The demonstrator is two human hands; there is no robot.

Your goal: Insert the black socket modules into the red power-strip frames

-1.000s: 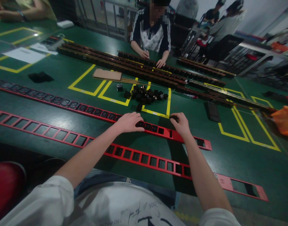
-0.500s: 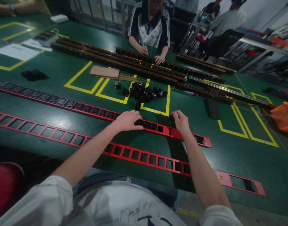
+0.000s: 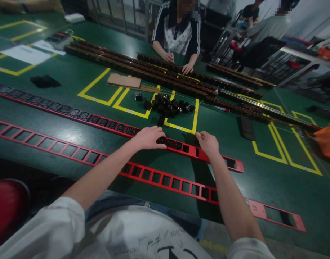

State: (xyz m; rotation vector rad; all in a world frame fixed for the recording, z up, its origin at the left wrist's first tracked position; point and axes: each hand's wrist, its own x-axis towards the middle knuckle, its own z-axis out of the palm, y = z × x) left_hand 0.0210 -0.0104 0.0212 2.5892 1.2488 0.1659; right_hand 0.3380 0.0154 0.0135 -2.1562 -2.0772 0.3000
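A long red strip [image 3: 192, 150] crosses the green table, most of its slots filled with black sockets. My left hand [image 3: 151, 138] rests on this strip, its fingers curled over a black socket [image 3: 161, 139]. Just beyond the strip's right part is my right hand [image 3: 208, 143], fingertips pinched together; what they hold, if anything, is hidden. Nearer my body lies a second red strip [image 3: 165, 178] with open slots. A pile of black sockets [image 3: 169, 105] sits beyond my hands, inside and around yellow tape outlines.
Long dark rails [image 3: 121, 64] run across the table's far side, where a person [image 3: 178, 32] sits with both hands at them. A cardboard piece [image 3: 124, 80], a black phone-like object [image 3: 246, 128] and an orange bag [image 3: 327, 141] also lie on the table.
The view has shifted slightly, moving the scene a little to the right. Both hands stay in nearly the same places by the strip.
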